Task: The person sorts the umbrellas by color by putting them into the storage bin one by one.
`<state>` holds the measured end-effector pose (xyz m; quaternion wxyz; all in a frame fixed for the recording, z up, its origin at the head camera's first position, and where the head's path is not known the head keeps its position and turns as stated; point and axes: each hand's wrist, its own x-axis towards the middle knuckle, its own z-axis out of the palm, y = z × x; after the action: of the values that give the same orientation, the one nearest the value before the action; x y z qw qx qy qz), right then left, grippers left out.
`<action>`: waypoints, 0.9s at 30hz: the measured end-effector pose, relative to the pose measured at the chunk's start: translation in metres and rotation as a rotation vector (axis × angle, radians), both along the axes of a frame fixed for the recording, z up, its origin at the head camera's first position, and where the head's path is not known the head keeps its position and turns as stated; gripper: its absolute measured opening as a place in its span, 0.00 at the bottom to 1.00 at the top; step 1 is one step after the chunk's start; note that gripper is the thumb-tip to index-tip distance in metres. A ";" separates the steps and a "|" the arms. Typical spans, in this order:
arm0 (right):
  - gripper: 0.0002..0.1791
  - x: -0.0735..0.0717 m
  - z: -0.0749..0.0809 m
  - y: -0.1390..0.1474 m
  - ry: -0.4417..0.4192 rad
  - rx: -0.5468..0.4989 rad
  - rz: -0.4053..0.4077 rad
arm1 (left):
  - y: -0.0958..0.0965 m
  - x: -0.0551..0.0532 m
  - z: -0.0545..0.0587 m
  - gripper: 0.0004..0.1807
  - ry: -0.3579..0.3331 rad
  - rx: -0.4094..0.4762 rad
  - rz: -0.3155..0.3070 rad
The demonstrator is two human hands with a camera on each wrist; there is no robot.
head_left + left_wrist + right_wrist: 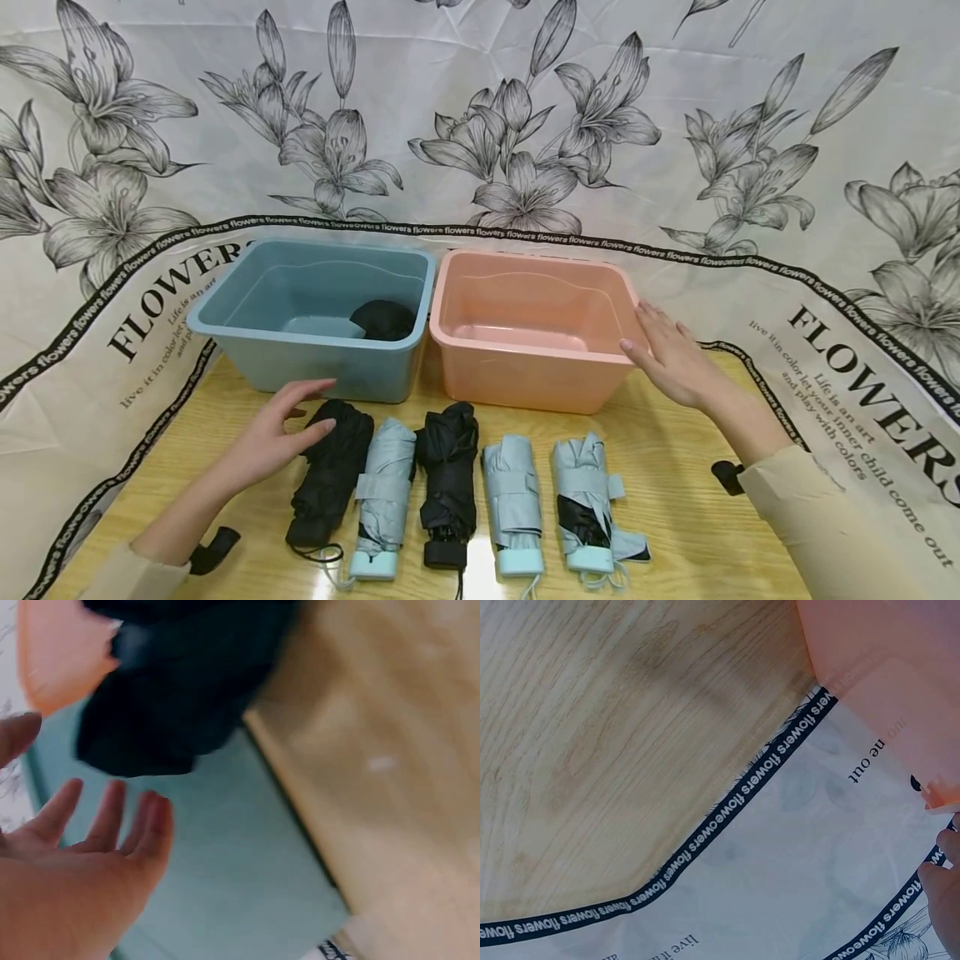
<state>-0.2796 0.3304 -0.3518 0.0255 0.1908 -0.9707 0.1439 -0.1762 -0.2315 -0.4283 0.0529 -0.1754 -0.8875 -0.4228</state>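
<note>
My left hand (270,437) hovers by the upper end of a folded black umbrella (330,467), thumb and fingers spread apart. A gap shows between those fingers and the dark umbrella cloth (180,697) in the left wrist view. To its right lie a light-blue umbrella (387,487), a second black one (448,483), and two more light-blue umbrellas (513,500) (583,496), all folded, handles toward me. My right hand (675,354) rests at the right rim of a pink bin (525,379), fingers extended; only fingertips (949,847) show in the right wrist view.
A blue bin (315,367) stands left of the pink one, with a dark rounded object (384,320) inside. Flower-print cloth (465,125) hangs behind and borders the wooden table (667,500) on both sides.
</note>
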 end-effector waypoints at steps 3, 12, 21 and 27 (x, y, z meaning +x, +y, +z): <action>0.43 0.000 0.000 0.000 -0.002 0.000 0.001 | -0.005 0.002 -0.010 0.40 -0.088 -0.091 -0.008; 0.43 0.000 0.000 0.001 -0.009 0.003 0.001 | -0.005 -0.001 -0.025 0.59 -0.212 -0.197 -0.065; 0.43 0.001 0.000 0.000 -0.012 0.000 0.000 | 0.001 -0.007 -0.030 0.63 -0.283 -0.197 -0.079; 0.43 0.002 0.002 -0.001 -0.014 0.002 -0.005 | 0.007 -0.008 -0.030 0.60 -0.291 -0.153 -0.073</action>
<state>-0.2780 0.3292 -0.3503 0.0191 0.1875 -0.9714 0.1442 -0.1839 -0.2246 -0.4581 -0.1051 -0.1478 -0.9085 -0.3766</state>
